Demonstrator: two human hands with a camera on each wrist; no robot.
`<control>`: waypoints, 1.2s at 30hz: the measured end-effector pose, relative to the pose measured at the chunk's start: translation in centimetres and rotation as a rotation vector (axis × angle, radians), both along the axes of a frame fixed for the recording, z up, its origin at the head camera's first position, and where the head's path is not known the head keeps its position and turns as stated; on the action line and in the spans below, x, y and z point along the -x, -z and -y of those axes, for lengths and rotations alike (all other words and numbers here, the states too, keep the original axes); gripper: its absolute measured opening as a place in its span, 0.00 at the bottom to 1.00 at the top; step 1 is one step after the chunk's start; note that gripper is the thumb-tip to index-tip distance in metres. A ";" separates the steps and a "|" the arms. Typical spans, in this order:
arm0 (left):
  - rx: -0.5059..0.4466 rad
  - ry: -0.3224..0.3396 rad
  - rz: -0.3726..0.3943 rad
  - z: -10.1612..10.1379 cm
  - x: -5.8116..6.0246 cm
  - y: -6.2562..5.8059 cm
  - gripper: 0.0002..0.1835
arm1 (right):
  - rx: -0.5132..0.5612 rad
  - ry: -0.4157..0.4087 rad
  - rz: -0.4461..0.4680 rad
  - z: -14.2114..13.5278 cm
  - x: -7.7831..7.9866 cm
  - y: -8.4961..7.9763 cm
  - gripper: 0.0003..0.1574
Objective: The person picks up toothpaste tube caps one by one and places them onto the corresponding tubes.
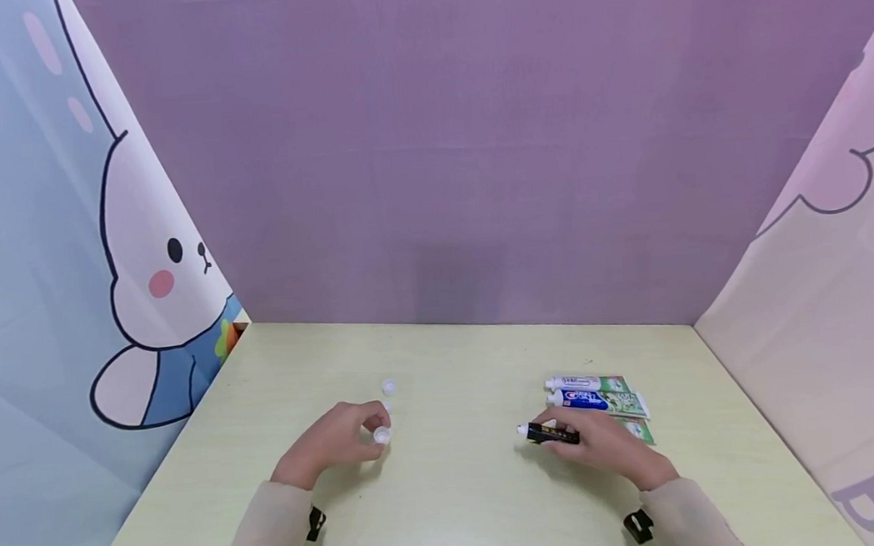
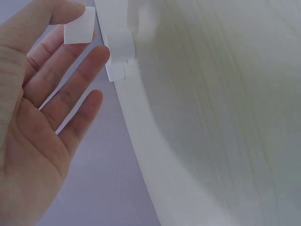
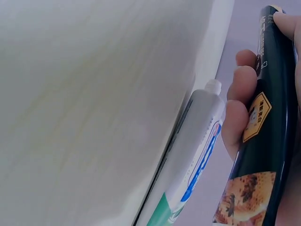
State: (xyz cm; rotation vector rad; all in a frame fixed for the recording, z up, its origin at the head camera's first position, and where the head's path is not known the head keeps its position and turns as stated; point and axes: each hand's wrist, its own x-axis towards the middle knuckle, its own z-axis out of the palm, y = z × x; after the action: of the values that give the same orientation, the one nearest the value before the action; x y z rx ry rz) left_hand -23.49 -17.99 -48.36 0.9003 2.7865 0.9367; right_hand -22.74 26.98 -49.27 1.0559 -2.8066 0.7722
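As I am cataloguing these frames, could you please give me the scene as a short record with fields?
left hold: white cap, pinched by the left hand
right hold: white-tipped black tube, in the right hand
loose: two further caps, beyond the held one
right side: three toothpaste tubes side by side, nearest partly hidden
surface: pale table
background: purple sheet
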 end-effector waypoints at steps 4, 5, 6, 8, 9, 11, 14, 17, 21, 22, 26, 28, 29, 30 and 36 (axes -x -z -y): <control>-0.002 -0.008 -0.009 0.0 0.1 -0.1 0.12 | -0.023 0.014 -0.025 0.4 0.0 -0.1 0.21; -0.004 -0.008 -0.013 0.0 0.1 -0.1 0.13 | -0.021 0.013 -0.025 0.5 0.1 -0.1 0.21; -0.006 -0.009 -0.013 0.0 0.2 -0.1 0.13 | -0.020 0.013 -0.023 0.6 0.1 -0.1 0.21; -0.013 -0.006 -0.012 -0.1 0.3 -0.1 0.13 | -0.016 0.010 -0.014 0.8 0.1 -0.1 0.21; -0.018 -0.002 -0.009 -0.1 0.3 0.0 0.13 | -0.015 0.010 -0.010 0.9 0.1 -0.1 0.22; -0.025 0.005 -0.005 -0.4 0.4 0.0 0.13 | -0.020 0.004 -0.019 1.1 0.1 -0.1 0.23; -0.035 0.014 -0.007 -0.8 0.6 0.1 0.12 | -0.016 -0.002 -0.019 1.5 0.2 -0.1 0.23; -0.045 0.016 -0.015 -1.3 0.7 0.0 0.12 | 0.008 0.006 0.008 1.9 0.3 -0.1 0.20; -0.071 0.016 0.004 -1.9 0.7 -0.2 0.12 | 0.031 0.000 0.028 2.3 0.5 -0.1 0.18; -0.075 0.016 0.009 -2.0 0.7 -0.3 0.12 | 0.031 -0.005 0.029 2.4 0.6 -0.1 0.18; -0.087 0.017 0.025 -2.5 0.8 -0.3 0.12 | 0.026 -0.008 0.057 2.7 0.7 0.0 0.19; -0.086 0.019 0.019 -2.8 0.8 -0.3 0.12 | 0.029 -0.002 0.081 2.8 0.8 -0.1 0.18; -0.087 0.020 0.018 -2.9 0.9 -0.3 0.13 | 0.029 0.000 0.089 2.9 0.8 -0.1 0.17; -0.088 0.023 0.013 -3.1 0.9 -0.3 0.13 | 0.030 0.001 0.095 3.0 0.8 -0.1 0.17; -0.084 0.044 -0.003 -4.3 1.1 -0.4 0.15 | 0.018 -0.024 0.033 3.7 1.0 -0.6 0.14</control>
State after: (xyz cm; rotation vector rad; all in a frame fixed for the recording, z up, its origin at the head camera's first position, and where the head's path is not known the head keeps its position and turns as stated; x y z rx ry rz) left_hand -24.62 -13.71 -47.94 0.9700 2.7360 1.0543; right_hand -23.72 23.23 -48.71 1.0866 -2.8138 0.8236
